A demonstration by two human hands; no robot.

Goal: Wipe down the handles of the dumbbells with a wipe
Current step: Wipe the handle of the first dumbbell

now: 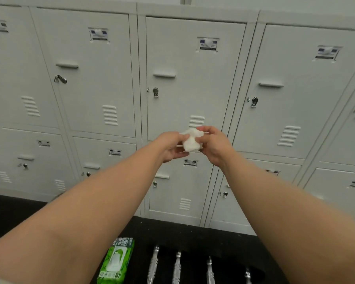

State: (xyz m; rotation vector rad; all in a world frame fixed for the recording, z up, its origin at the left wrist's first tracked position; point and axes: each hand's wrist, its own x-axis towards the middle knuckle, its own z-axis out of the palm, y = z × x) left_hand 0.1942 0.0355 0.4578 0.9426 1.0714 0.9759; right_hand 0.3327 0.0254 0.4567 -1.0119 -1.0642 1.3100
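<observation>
Hands meet at frame centre: left hand [173,147] and right hand [212,144] both pinch a crumpled white wipe [191,141] held up before smooth grey metal lockers [193,83]. At 6 o'clock, four ribbed chrome dumbbell handles [177,267] lie parallel on black floor [16,210], a glossy green wipe pack [116,261] just beside them at 7.

Both my arms are bare and stretched out ahead of me, angling inward so my hands meet in front. My left hand [171,147] has its fingers curled, thumb and fingertips pinching one side of the crumpled white wipe [191,141]. My right hand [212,145] faces it just beside, fingers bent, pinching the other side. My wrists are well apart and my hands nearly touch.
</observation>
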